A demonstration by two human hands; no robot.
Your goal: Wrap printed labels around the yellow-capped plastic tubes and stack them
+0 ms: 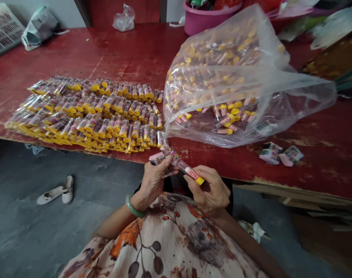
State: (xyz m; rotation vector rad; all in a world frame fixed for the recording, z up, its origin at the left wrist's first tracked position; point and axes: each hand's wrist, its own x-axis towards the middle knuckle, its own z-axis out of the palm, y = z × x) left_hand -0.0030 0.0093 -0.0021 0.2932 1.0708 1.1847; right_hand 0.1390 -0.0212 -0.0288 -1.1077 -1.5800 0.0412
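Note:
My left hand (155, 179), with a green bangle at its wrist, is closed on a small stack of printed labels (157, 158). My right hand (209, 189) pinches a clear tube with a yellow cap (191, 172) near its capped end. Pink contents show inside the tube. Its other end reaches the left fingers, where a printed label overlaps it; whether the label is attached I cannot tell. Both hands are in front of the table's near edge. Beyond them lie stacked rows of labelled, yellow-capped tubes (106, 112) and a big clear plastic bag (216, 73) full of similar tubes.
Two small bundles of labels (271, 153) lie on the red table (129, 50) at right. A pink basin (199, 19) stands at the back beside a crumpled clear bag (124, 18). White shoes (55, 193) rest on the grey floor at left.

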